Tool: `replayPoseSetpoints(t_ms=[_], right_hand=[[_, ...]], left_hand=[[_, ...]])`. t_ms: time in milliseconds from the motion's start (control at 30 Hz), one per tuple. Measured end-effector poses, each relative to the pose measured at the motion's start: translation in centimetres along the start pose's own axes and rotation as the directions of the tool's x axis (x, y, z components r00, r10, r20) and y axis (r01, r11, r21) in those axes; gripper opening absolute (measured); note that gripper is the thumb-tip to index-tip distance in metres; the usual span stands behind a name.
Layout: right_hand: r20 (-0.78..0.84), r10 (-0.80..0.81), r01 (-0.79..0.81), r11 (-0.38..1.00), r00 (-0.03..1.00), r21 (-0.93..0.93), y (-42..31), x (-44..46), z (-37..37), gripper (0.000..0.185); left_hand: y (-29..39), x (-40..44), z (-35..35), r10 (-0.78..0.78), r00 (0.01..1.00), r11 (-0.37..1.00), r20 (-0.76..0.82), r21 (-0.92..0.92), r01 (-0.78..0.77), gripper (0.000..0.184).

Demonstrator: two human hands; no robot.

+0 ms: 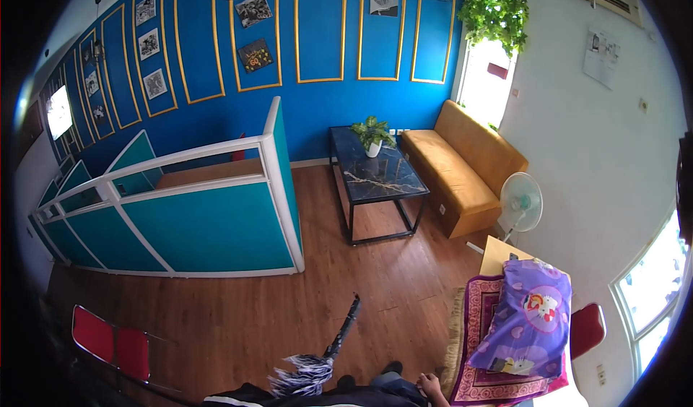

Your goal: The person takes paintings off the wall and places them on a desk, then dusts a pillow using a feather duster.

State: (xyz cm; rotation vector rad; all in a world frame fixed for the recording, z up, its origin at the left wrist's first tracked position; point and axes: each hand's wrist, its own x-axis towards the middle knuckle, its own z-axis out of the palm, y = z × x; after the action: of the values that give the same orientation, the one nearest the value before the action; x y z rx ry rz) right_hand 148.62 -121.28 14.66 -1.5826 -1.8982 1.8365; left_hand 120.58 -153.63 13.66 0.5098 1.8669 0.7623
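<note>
A: One hand in view: the right hand point(429, 387), at the bottom edge. Nearest material?

B: A pink-and-maroon patterned rug point(474, 313), tan fringe point(455, 342) just beside the hand. On it, a creased purple cloth point(530, 335) printed with hearts and a cartoon cat.

A: Other textures close by?

B: A duster point(303, 374), left of the hand: shaggy grey-and-white strands, dark mottled handle slanting up and right. What supports it, cannot tell.

A: Pose and grip?

B: Forearm rises from the lower edge; fingers loosely curled. Nothing visible in them; palm hidden, so cannot tell whether anything is held. Left hand out of frame, state unknown.

A: Counts, moving outward?

B: Two red chairs point(94, 335), one at each side. One round-headed fan point(521, 201). One mustard upholstered bench point(451, 169). One black marbled table point(379, 179), metal-framed, bearing one potted plant point(372, 136).
</note>
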Motion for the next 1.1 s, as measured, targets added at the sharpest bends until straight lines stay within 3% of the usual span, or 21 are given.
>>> replayPoseSetpoints(t_ms=[233,333,400,433,467,500,533,567,600,633,667,733,767,833,867,1000,1100], right_hand=[[0.150,0.092,-0.092,0.996,0.984,-0.009,-9.1,7.7,2.2,0.035],[0.198,0.091,-0.060,0.986,0.976,-0.156,-12.2,13.2,2.9,0.034],[0.255,-0.015,0.105,0.933,0.967,-0.345,-15.3,17.2,2.8,0.036],[0.256,-0.028,0.116,0.935,0.966,-0.335,-17.4,19.4,2.6,0.036],[0.277,-0.002,0.098,0.938,0.961,-0.333,-19.0,21.1,2.2,0.035],[0.297,0.027,0.078,0.939,0.954,-0.334,-20.6,22.5,1.9,0.034],[0.297,0.024,0.079,0.941,0.954,-0.329,-22.4,24.2,1.5,0.034],[0.285,-0.030,0.100,0.967,0.958,-0.233,-24.1,26.1,0.9,0.034],[0.267,-0.083,0.123,0.983,0.960,-0.136,-25.5,27.8,0.3,0.034],[0.264,-0.030,0.039,0.999,0.964,-0.029,-26.8,30.1,0.0,0.033],[0.269,-0.029,0.037,0.999,0.963,-0.027,-27.9,32.0,-0.2,0.033],[0.250,-0.015,0.032,0.998,0.968,-0.063,-31.2,35.4,-0.2,0.032],[0.252,-0.004,0.027,0.996,0.968,-0.089,-33.9,36.1,-0.3,0.031],[0.295,-0.007,0.006,1.000,0.956,0.006,-39.2,37.2,0.6,0.030],[0.340,-0.014,-0.020,0.995,0.940,0.095,-41.3,38.3,1.4,0.029],[0.442,-0.088,0.047,0.994,0.893,0.101,-48.5,44.3,6.4,0.030],[0.541,-0.123,0.071,0.991,0.832,0.116,-54.0,46.8,10.5,0.032]], left_hand=[[2.2,3.5,-4.7,0.206,0.978,0.974,-0.042,-0.081,-0.209,0.043],[3.4,5.9,-6.8,0.284,0.956,0.950,-0.073,-0.112,-0.291,0.043],[4.4,9.3,-9.2,0.349,0.932,0.926,-0.096,-0.119,-0.358,0.044],[4.0,12.5,-11.0,0.224,0.974,0.958,0.039,-0.193,-0.212,0.043],[4.9,15.8,-11.9,0.222,0.974,0.960,0.038,-0.184,-0.212,0.043],[6.3,19.4,-12.2,-0.128,0.992,0.990,-0.001,-0.063,0.128,0.042],[7.6,22.5,-12.9,-0.453,0.888,0.889,-0.081,0.036,0.457,0.041],[8.6,24.7,-13.5,-0.452,0.889,0.889,-0.081,0.039,0.456,0.041],[10.2,27.0,-14.6,-0.292,0.943,0.955,-0.162,0.004,0.297,0.038],[12.5,28.6,-16.0,-0.129,0.960,0.992,-0.249,-0.017,0.129,0.035],[14.9,30.0,-16.8,-0.134,0.958,0.991,-0.252,-0.017,0.134,0.035],[21.1,31.3,-18.0,-0.227,0.948,0.890,-0.222,-0.442,0.110,0.031],[22.9,32.1,-18.5,-0.232,0.946,0.889,-0.225,-0.443,0.113,0.031],[26.0,34.7,-19.7,-0.004,0.963,0.963,-0.269,-0.261,-0.069,0.031],[27.4,36.1,-20.2,-0.008,0.960,0.960,-0.280,-0.271,-0.071,0.031],[29.9,42.8,-23.2,-0.073,0.966,0.954,-0.246,-0.298,-0.003,0.035],[30.8,47.2,-26.1,-0.109,0.980,0.975,-0.167,-0.212,0.072,0.036]])
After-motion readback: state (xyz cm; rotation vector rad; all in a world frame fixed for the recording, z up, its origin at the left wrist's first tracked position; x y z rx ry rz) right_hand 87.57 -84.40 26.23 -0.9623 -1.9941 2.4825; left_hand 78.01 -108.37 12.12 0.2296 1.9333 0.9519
